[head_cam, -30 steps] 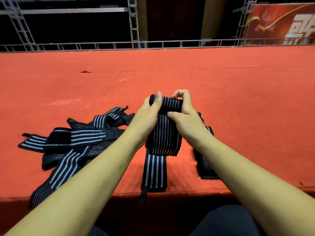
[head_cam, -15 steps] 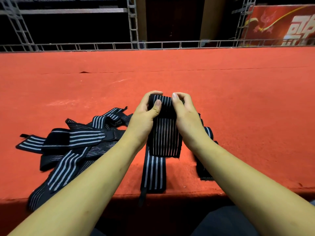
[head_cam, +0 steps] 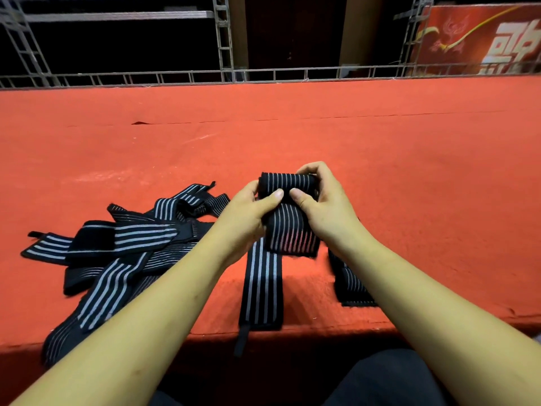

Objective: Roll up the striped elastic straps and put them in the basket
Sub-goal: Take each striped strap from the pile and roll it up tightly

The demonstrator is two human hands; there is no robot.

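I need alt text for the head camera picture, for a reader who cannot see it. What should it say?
A person's left hand and right hand grip a partly rolled black strap with white stripes above a red carpeted surface, its loose end hanging down. A pile of unrolled striped straps lies at the person's left.
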